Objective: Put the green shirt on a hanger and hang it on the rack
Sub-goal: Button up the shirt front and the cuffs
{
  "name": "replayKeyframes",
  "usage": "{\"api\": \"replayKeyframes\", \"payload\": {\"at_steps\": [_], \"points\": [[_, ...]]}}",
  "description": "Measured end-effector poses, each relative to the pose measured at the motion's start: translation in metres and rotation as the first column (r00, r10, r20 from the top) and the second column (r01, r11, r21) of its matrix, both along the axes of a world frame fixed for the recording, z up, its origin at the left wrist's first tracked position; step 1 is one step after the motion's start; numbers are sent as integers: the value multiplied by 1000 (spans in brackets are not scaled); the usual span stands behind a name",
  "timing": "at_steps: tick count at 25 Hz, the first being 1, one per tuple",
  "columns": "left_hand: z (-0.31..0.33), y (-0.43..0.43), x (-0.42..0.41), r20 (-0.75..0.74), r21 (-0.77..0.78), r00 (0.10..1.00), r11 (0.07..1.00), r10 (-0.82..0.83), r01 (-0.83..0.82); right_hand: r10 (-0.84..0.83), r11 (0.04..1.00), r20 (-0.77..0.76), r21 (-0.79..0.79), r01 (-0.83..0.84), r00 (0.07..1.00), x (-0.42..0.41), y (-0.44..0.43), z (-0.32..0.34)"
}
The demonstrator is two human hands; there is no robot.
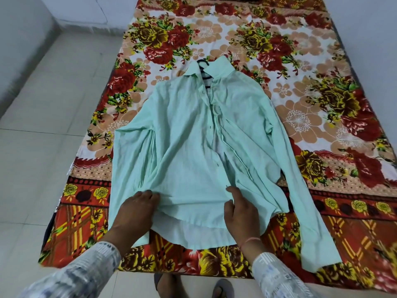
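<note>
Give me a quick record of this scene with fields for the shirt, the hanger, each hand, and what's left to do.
shirt: green shirt, spread flat on the floral bedsheet
hanger: black hanger inside the shirt, hook showing at the collar
left hand: grips the lower hem
right hand: on the fabric near the hem, grip unclear
rack: not in view
left to do: hang it up

green shirt [189, 136] flat, front up, on floral bedspread [322, 104] | black hanger [206, 78] inside collar, hook poking out | left hand [135, 209] and right hand [240, 211] gripping cloth near hem
</note>
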State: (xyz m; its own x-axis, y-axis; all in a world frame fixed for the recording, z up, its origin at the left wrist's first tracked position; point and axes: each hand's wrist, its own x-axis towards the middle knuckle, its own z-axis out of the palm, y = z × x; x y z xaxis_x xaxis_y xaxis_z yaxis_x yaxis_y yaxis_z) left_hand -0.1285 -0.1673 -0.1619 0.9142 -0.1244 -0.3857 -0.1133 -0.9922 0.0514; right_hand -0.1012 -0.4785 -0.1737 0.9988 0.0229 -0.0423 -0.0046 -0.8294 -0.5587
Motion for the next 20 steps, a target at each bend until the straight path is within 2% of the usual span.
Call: {"api": "replayKeyframes", "payload": {"at_steps": [2,4,5,7,9,10,11,12,13,14,15,17,18,19,20], "points": [[0,9,-7,-65,52,996,997,55,-52,159,984,-161,-48,-169,974,-3,-13,-1],[5,13,-15,-135,101,991,995,9,5,315,925,-347,-96,-367,883,-12,-16,4],[11,11,-16,-170,144,985,989,-18,43,341,906,-363,-117,-406,867,-15,-17,6],[29,0,-10,-273,220,961,971,-34,97,311,926,-263,-134,-354,913,-14,-20,10],[42,-12,0,-334,232,943,967,-19,101,137,987,-14,-78,-138,990,-2,-27,16],[46,-21,7,-322,178,947,982,-4,65,19,1000,123,-24,-16,992,9,-33,17],[49,-33,15,-286,62,958,998,15,2,-75,997,216,6,75,973,21,-40,18],[48,-49,23,-219,-94,974,993,49,-71,-124,992,246,0,128,961,33,-45,19],[46,-68,31,-150,-260,983,955,108,-144,-148,987,202,-34,158,968,44,-48,19],[46,-92,39,-117,-421,973,877,200,-231,-154,984,79,-73,160,985,55,-51,18],[43,-116,48,-137,-564,941,756,309,-331,-159,982,-105,-118,146,982,64,-52,20],[42,-161,68,-352,-736,799,383,488,-558,-163,977,-383,-191,94,909,72,-51,29],[43,-180,76,-489,-741,708,186,510,-646,-150,974,-411,-217,63,899,72,-49,34],[42,-194,85,-603,-701,622,40,500,-712,-120,973,-379,-228,34,918,69,-45,41],[41,-204,92,-695,-638,537,-65,478,-767,-55,982,-339,-188,-10,939,63,-39,48]]}}
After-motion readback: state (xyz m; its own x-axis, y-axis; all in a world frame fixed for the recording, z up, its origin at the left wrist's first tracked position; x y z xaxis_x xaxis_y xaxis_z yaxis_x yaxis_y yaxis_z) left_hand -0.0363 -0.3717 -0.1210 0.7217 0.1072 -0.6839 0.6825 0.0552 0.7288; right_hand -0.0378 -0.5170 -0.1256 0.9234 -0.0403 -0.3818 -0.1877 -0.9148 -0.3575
